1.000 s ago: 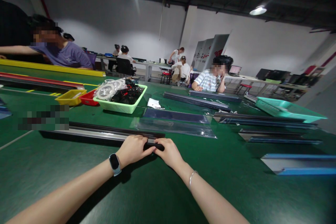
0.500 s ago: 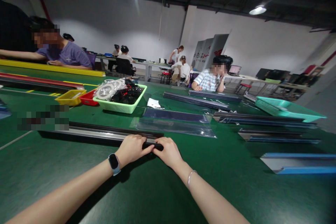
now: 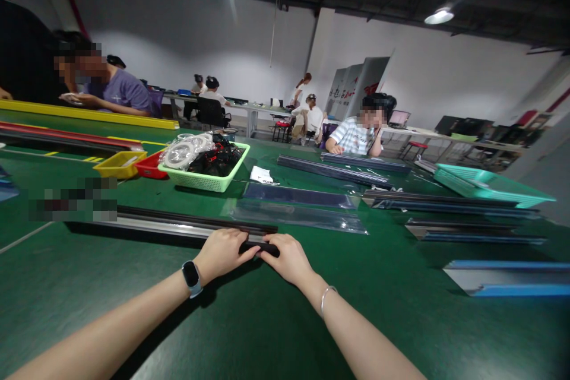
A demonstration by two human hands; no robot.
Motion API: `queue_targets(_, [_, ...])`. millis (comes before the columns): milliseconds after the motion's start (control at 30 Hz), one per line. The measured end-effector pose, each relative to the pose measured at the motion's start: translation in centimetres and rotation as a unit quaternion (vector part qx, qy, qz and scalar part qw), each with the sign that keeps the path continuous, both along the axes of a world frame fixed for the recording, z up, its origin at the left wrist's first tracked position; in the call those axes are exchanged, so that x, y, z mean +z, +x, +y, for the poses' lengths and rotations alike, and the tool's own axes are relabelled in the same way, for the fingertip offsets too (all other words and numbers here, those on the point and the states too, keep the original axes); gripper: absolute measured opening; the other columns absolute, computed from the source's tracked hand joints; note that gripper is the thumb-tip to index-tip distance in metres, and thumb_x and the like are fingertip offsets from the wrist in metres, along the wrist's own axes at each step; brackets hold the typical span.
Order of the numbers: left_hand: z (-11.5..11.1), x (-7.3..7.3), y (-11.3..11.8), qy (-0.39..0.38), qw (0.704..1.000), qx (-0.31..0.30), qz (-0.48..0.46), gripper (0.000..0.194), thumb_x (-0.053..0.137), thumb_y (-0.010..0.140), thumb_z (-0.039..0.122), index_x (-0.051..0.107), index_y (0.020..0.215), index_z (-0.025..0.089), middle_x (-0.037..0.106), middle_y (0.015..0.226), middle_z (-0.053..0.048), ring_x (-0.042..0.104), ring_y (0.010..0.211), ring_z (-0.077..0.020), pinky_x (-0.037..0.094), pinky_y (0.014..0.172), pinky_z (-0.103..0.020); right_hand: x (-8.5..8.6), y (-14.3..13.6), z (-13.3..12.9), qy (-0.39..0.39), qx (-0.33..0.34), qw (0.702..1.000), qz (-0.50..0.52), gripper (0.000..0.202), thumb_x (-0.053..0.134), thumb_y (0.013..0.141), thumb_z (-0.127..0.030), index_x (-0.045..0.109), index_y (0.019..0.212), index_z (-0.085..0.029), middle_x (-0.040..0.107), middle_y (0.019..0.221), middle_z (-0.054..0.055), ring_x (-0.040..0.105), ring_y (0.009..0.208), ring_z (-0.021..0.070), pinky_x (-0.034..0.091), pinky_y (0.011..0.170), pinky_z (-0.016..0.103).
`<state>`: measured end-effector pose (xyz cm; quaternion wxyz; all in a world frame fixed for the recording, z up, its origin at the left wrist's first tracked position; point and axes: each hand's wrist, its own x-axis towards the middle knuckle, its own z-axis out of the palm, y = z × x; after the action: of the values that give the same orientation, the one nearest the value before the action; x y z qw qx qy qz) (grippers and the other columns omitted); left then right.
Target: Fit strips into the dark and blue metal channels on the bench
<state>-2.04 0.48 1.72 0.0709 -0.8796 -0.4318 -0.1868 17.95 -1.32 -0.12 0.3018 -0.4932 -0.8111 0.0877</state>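
A long black profile (image 3: 164, 231) with a silvery inner face lies on the green table, running from the left to my hands. Near its right end, my left hand (image 3: 225, 249) grips it, thumb along the front edge and fingers over the top. Right beside it my right hand (image 3: 287, 255) is closed on the profile's right end, its thumb almost meeting the left thumb. The fingertips of both hands are partly hidden behind the profile. Just beyond lie clear plastic sheets (image 3: 294, 217).
A light green basket (image 3: 200, 181) holds bagged white rings and black parts. Yellow (image 3: 116, 166) and red (image 3: 151, 166) trays stand beside it. At the right lie dark profiles (image 3: 463, 234), a blue-edged profile (image 3: 512, 290) and a teal basket (image 3: 494, 187). Co-workers sit across the table.
Both hands stay on the profile's right end, with only a slight shift of the thumbs. At the far left, the co-worker in purple has drawn an outstretched arm in.
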Motion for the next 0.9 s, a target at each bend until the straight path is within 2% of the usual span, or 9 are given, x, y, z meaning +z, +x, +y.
queue_targets(500, [0.24, -0.46, -0.19, 0.008, 1.0, -0.004, 0.004, 0.049, 0.034, 0.088, 0.053, 0.065, 0.092, 0.015, 0.067, 0.08, -0.01, 0.063, 0.08, -0.0229, 0.046, 0.072, -0.033, 0.3, -0.3, -0.06, -0.011, -0.006, 1.0, -0.009, 0.029, 0.06, 0.079, -0.036, 0.063, 0.103, -0.02, 0.067, 0.104, 0.005, 0.06, 0.096, 0.0205, 0.042, 0.087, 0.031])
queue_targets(633, [0.12, -0.4, -0.39, 0.011, 1.0, -0.02, -0.004, 0.045, 0.037, 0.088, 0.051, 0.064, 0.093, 0.016, 0.067, 0.086, -0.009, 0.062, 0.084, -0.0225, 0.046, 0.075, -0.033, 0.34, -0.31, -0.09, -0.007, -0.009, 1.0, -0.007, 0.03, 0.06, 0.079, -0.038, 0.063, 0.103, -0.021, 0.066, 0.105, 0.004, 0.06, 0.097, 0.0206, 0.042, 0.088, 0.031])
queue_targets(800, [0.1, -0.19, -0.65, -0.005, 0.999, -0.037, -0.025, 0.04, 0.039, 0.088, 0.049, 0.062, 0.103, 0.02, 0.067, 0.1, -0.007, 0.061, 0.092, -0.021, 0.046, 0.081, -0.031, 0.33, -0.32, -0.14, -0.007, -0.007, 1.0, -0.005, 0.03, 0.06, 0.079, -0.039, 0.063, 0.103, -0.022, 0.067, 0.104, 0.003, 0.06, 0.096, 0.0206, 0.043, 0.088, 0.031])
queue_targets(900, [0.16, -0.01, -0.69, -0.026, 0.999, -0.03, -0.021, 0.042, 0.039, 0.088, 0.051, 0.062, 0.103, 0.02, 0.068, 0.098, -0.007, 0.062, 0.091, -0.0209, 0.046, 0.081, -0.03, 0.25, -0.29, -0.1, -0.004, -0.007, 1.0, -0.001, 0.03, 0.06, 0.079, -0.039, 0.063, 0.102, -0.022, 0.067, 0.104, 0.003, 0.06, 0.096, 0.0206, 0.043, 0.088, 0.031])
